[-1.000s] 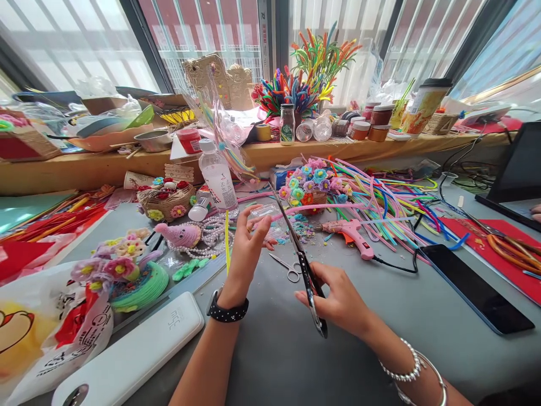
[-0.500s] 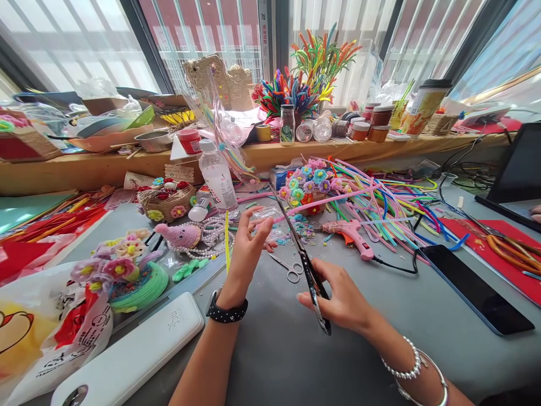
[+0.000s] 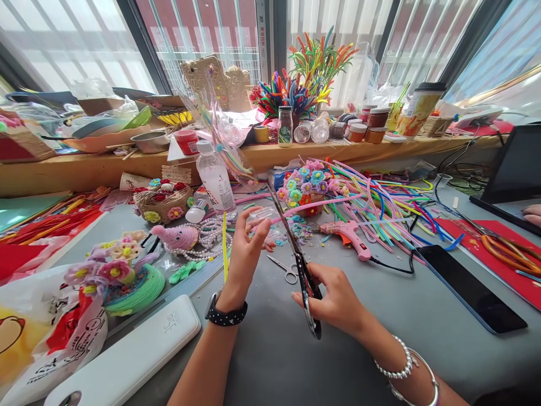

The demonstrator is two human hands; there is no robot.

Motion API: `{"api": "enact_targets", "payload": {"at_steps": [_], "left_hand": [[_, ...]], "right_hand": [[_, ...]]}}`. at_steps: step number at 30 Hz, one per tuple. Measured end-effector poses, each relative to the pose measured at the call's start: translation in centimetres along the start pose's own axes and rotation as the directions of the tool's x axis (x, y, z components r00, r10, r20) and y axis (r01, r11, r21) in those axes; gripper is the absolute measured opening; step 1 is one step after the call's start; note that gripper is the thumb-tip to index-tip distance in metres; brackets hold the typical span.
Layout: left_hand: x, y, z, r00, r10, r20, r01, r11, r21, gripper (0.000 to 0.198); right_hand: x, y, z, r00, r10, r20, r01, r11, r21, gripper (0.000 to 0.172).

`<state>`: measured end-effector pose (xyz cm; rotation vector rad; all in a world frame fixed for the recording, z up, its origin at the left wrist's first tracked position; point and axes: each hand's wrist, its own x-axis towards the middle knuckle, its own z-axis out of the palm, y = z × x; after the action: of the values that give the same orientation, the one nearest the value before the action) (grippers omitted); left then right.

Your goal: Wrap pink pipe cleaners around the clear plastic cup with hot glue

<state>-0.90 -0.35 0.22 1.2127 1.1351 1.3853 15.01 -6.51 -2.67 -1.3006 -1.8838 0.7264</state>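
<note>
My right hand [image 3: 340,296] grips large scissors [image 3: 301,268] with black, white-dotted handles. Their long blades point up and away, crossing a fuzzy pink pipe cleaner [image 3: 323,204]. The near end of that pipe cleaner is pinched in the fingers of my left hand [image 3: 247,248], just left of the blades; the rest stretches right toward a loose pile. A yellow pipe cleaner [image 3: 225,245] stands beside my left hand and passes behind the wrist; whether the hand holds it I cannot tell. Small silver scissors [image 3: 285,269] lie on the table between my hands.
A pink glue gun [image 3: 346,235], a phone [image 3: 471,287] and a pile of pipe cleaners [image 3: 393,208] lie at right. A flower basket [image 3: 310,186] and a bottle [image 3: 215,180] stand behind. At left lies a white power bank [image 3: 131,355]. Another person's hand [image 3: 532,214] shows far right.
The view has shifted slightly. My right hand and the large scissors sit a little farther left and lower; both hands keep their hold.
</note>
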Motion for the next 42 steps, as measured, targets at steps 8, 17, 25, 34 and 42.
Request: {"api": "enact_targets", "payload": {"at_steps": [8, 17, 25, 34, 42], "left_hand": [[-0.1, 0.1, 0.1, 1.0, -0.001, -0.005, 0.001, 1.0, -0.001, 0.049], [0.0, 0.2, 0.0, 0.999, 0.032, 0.014, -0.032, 0.999, -0.011, 0.046], [-0.2, -0.1, 0.2, 0.999, 0.048, 0.013, -0.048, 0.998, -0.028, 0.048], [-0.3, 0.2, 0.1, 0.993, 0.102, -0.061, -0.105, 0.993, -0.05, 0.049], [-0.5, 0.5, 0.0, 0.995, 0.101, -0.018, -0.102, 0.97, -0.219, 0.06]], "right_hand": [[0.0, -0.1, 0.0, 1.0, -0.006, -0.009, 0.006, 1.0, -0.019, 0.029], [0.2, -0.1, -0.8, 0.999, -0.049, 0.022, 0.049, 0.998, -0.024, 0.035], [0.2, 0.0, 0.1, 0.999, -0.027, -0.037, 0.027, 1.0, -0.009, 0.028], [0.0, 0.0, -0.1, 0.986, 0.05, -0.158, -0.047, 0.999, 0.028, 0.027], [-2.7, 1.7, -2.7, 0.984, 0.175, -0.014, -0.174, 0.961, -0.216, 0.032]]}}
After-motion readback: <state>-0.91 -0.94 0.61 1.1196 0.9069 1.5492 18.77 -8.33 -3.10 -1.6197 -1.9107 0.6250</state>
